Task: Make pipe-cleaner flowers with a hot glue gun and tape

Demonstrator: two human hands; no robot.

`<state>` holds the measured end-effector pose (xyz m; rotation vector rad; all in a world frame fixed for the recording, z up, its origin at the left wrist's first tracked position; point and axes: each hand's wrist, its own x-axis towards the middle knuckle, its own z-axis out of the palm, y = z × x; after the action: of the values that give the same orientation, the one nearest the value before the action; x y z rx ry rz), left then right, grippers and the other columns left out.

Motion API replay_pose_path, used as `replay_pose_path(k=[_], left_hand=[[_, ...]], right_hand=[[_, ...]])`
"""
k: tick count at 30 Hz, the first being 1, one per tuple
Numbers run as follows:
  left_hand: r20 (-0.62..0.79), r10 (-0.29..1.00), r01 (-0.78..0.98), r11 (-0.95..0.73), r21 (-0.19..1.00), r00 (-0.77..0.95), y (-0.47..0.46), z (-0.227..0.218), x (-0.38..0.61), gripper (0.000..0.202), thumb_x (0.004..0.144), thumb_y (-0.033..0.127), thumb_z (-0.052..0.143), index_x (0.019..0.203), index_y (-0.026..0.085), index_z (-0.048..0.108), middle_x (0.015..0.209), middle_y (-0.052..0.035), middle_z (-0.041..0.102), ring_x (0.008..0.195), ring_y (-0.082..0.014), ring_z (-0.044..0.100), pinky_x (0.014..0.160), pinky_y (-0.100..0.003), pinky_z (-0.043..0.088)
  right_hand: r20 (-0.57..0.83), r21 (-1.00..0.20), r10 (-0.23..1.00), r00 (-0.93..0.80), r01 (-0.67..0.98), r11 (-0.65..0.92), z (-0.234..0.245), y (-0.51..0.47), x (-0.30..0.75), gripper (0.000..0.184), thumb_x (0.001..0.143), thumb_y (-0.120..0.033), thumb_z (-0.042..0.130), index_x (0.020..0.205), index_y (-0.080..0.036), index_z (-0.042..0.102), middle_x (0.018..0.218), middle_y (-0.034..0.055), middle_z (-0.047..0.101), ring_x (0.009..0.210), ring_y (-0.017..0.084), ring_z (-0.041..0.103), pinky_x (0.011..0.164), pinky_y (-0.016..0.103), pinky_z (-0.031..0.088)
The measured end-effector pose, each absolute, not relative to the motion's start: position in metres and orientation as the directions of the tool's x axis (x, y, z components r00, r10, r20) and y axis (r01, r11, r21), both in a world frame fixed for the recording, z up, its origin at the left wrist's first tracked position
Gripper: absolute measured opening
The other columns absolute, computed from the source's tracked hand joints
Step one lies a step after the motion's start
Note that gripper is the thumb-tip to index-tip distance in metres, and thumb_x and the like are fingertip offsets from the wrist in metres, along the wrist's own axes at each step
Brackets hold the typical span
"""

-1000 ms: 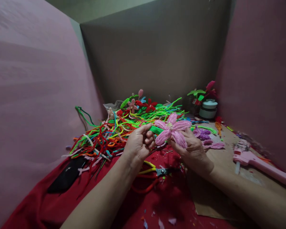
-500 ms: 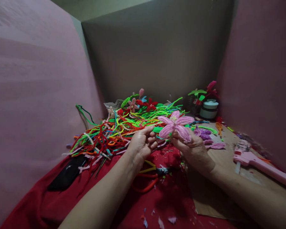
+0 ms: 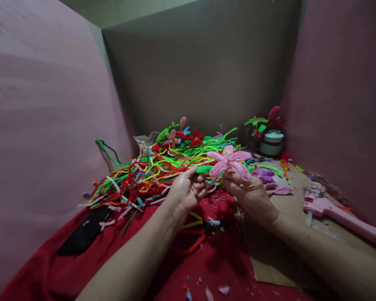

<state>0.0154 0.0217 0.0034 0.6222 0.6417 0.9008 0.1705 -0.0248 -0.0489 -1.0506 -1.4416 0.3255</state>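
Note:
A pink pipe-cleaner flower [image 3: 228, 161] with several looped petals and a pale yellow centre faces up in front of me. My right hand [image 3: 246, 192] is closed just below its petals, and the stem there is mostly hidden by the fingers. On the left of the flower, my left hand [image 3: 188, 190] pinches a green pipe-cleaner leaf [image 3: 204, 169] between thumb and fingertips. The leaf reaches toward the flower's underside; whether it is joined there I cannot tell. Below both hands, scissors [image 3: 196, 228] with yellow and red handles lie on the red cloth [image 3: 163, 267].
Behind the hands spreads a heap of coloured pipe cleaners [image 3: 138, 175]. At the left lies a black phone [image 3: 84, 232]. On cardboard [image 3: 278, 263] at the right rests a pink glue gun [image 3: 338, 213], near purple petals [image 3: 266, 175]. A pale lidded jar [image 3: 272, 143] stands behind.
The whole scene has shifted slightly left as the camera turned. Both hands keep their hold on the flower and leaf, with hardly any movement between them.

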Motion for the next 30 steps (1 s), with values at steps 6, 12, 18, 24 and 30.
replay_pose_path(k=[6, 12, 18, 24, 30], left_hand=[[-0.176, 0.887, -0.495, 0.392, 0.776, 0.426, 0.023, 0.009, 0.012, 0.031, 0.088, 0.028, 0.043, 0.060, 0.016, 0.042, 0.044, 0.0035, 0.044, 0.030, -0.0055, 0.033, 0.029, -0.017, 0.025], [-0.098, 0.939, -0.502, 0.261, 0.825, 0.329, 0.024, 0.013, 0.008, 0.018, 0.081, 0.029, 0.052, 0.068, 0.016, 0.050, 0.046, 0.0048, 0.045, 0.031, -0.0052, 0.034, 0.031, -0.017, 0.026], [0.229, 0.972, -0.247, -0.209, 0.946, 0.054, 0.023, 0.010, 0.008, 0.016, 0.075, 0.025, 0.056, 0.090, 0.019, 0.055, 0.061, 0.0030, 0.050, 0.047, -0.0085, 0.046, 0.044, -0.020, 0.036], [0.860, 0.443, 0.641, -0.743, 0.193, 0.254, 0.013, 0.004, 0.009, 0.036, 0.074, 0.012, 0.053, 0.109, 0.019, 0.057, 0.120, -0.0124, 0.047, 0.116, -0.0274, 0.040, 0.099, -0.044, 0.031], [0.740, 0.404, 0.630, -0.776, -0.034, 0.538, 0.011, -0.010, 0.015, 0.026, 0.081, 0.022, 0.048, 0.105, 0.018, 0.059, 0.111, -0.0128, 0.057, 0.110, -0.0281, 0.046, 0.100, -0.046, 0.028]], right_hand=[[0.559, -0.816, 0.802, 0.211, 0.311, 0.487, -0.046, -0.026, 0.169, 0.018, 0.076, -0.036, 0.060, 0.077, -0.019, 0.068, 0.078, 0.0035, 0.060, 0.077, 0.019, 0.055, 0.072, 0.034, 0.045], [0.493, -0.860, 0.848, 0.196, 0.261, 0.439, -0.045, -0.026, 0.169, 0.018, 0.075, -0.035, 0.061, 0.077, -0.019, 0.069, 0.077, 0.0032, 0.061, 0.077, 0.020, 0.054, 0.071, 0.034, 0.045], [0.451, -0.877, 0.879, 0.156, 0.260, 0.404, -0.051, -0.022, 0.172, 0.017, 0.077, -0.033, 0.060, 0.077, -0.018, 0.067, 0.081, 0.0038, 0.059, 0.078, 0.019, 0.052, 0.071, 0.035, 0.044], [0.525, -0.824, 0.840, 0.136, 0.328, 0.462, -0.051, -0.023, 0.172, 0.013, 0.078, -0.031, 0.059, 0.076, -0.021, 0.067, 0.080, 0.0031, 0.061, 0.083, 0.021, 0.053, 0.077, 0.039, 0.044], [0.631, -0.725, 0.773, 0.066, 0.405, 0.557, -0.049, -0.025, 0.171, 0.012, 0.079, -0.023, 0.058, 0.069, -0.024, 0.065, 0.083, 0.0030, 0.063, 0.091, 0.023, 0.055, 0.083, 0.043, 0.044]])
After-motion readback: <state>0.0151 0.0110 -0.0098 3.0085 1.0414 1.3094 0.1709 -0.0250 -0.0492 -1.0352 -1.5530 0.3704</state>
